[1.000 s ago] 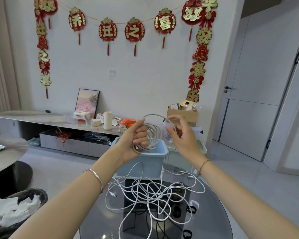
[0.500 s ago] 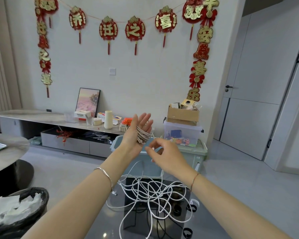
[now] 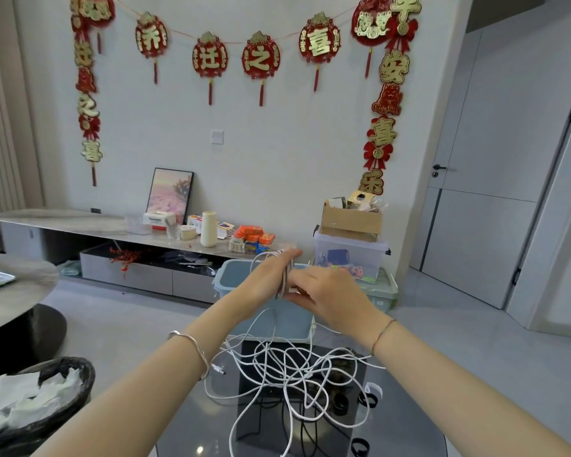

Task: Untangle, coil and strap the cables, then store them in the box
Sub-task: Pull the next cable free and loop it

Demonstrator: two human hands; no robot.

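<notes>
Dark round glass table (image 3: 198,430) carried the work. A light blue plastic box (image 3: 234,278) stood open-topped at its far edge, directly behind the hands. A tangle of white cables (image 3: 294,374) lay on the table below both wrists.

The left hand (image 3: 267,275) reached forward over the box, fingers straight and released, pointing away and to the right. A coil of white cable (image 3: 285,275) sat looped round its palm, its loops crossing the fingers' long axis.

The right hand (image 3: 330,298) was just beside the coil's lower edge, fingers curled and pinching the coil there; tips partly hidden.

Judgement: the next wrap would pass over the left fingertips, so the right hand leads.

Black strap loops (image 3: 360,447) lay near the table's front, untouched.
</notes>
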